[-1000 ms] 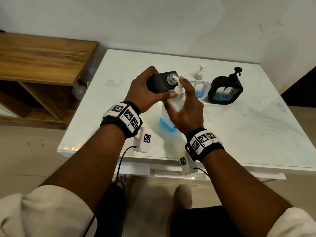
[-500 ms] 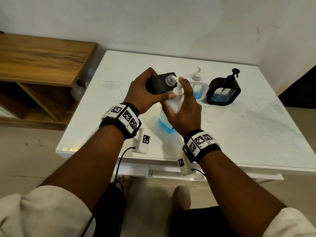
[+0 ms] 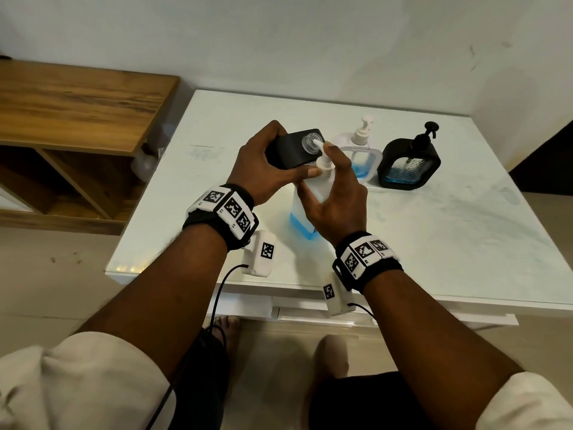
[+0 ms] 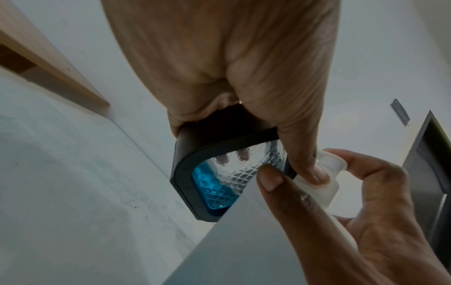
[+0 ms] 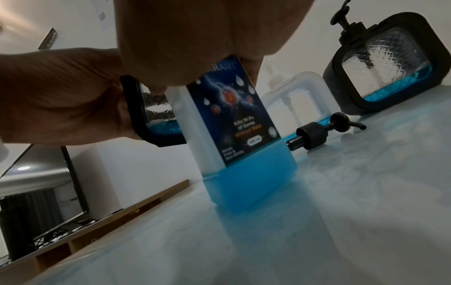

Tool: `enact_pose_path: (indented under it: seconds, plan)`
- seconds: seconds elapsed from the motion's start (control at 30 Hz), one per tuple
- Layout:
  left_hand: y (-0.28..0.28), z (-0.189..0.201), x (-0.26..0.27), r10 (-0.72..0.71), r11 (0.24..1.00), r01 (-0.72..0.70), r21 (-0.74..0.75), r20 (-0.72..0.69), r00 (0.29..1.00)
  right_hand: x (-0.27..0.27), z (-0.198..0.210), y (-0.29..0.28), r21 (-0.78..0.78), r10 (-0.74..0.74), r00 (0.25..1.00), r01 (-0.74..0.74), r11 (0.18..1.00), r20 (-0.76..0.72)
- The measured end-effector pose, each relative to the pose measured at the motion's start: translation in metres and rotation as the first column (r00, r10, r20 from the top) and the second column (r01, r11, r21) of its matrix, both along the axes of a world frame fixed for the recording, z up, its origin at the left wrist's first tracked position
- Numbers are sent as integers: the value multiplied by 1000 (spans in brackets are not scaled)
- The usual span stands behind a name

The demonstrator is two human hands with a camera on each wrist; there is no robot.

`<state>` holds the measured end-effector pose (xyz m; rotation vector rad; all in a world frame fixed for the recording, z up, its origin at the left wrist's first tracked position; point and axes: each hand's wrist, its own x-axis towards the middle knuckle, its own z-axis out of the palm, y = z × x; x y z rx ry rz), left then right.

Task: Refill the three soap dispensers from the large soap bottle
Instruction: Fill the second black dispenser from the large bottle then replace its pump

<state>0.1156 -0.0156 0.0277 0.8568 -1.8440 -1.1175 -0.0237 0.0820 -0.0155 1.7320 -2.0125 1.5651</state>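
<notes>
Centre of the head view: left hand (image 3: pixel 263 169) wrapped round an open black dispenser (image 3: pixel 291 148), held off the table (image 3: pixel 465 231) and tipped so its clear neck faces the pump nozzle of the large bottle (image 3: pixel 310 197). Left thumb stretched across onto the bottle's pump collar, remaining fingers curled about the black case. Right hand (image 3: pixel 335 193) closed round the bottle's shoulder from the near side, one finger laid on the pump head (pressing or only resting, cannot tell). Bottle standing on the table, blue soap only in its bottom part, label facing right in the right wrist view (image 5: pixel 234 119).

Through the left wrist view, a low pool of blue in the lower corner of the held dispenser (image 4: pixel 214 185); far from full, so likely mid-fill on this one.

Upper right of the head view: white dispenser (image 3: pixel 359 159) and a second black dispenser (image 3: pixel 409 162), pumps on, side by side, each with a little blue. Removed black pump (image 5: pixel 324 133) lying on the table behind the bottle, mid-right in the right wrist view.

Risks, as judged: nozzle slipping off the narrow neck and squirting soap down the case or onto the table; tilted dispenser spilling if tipped further; light bottle skidding or toppling under a hard, off-centre press; soapy fingers losing hold.
</notes>
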Motion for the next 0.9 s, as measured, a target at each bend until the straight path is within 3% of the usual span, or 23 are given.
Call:
enact_pose_path:
  seconds: [0.9]
  plan:
    - [0, 0, -1, -1, 1000, 1, -27, 2, 1000, -3, 0, 1, -17, 40, 999, -40, 999, 9]
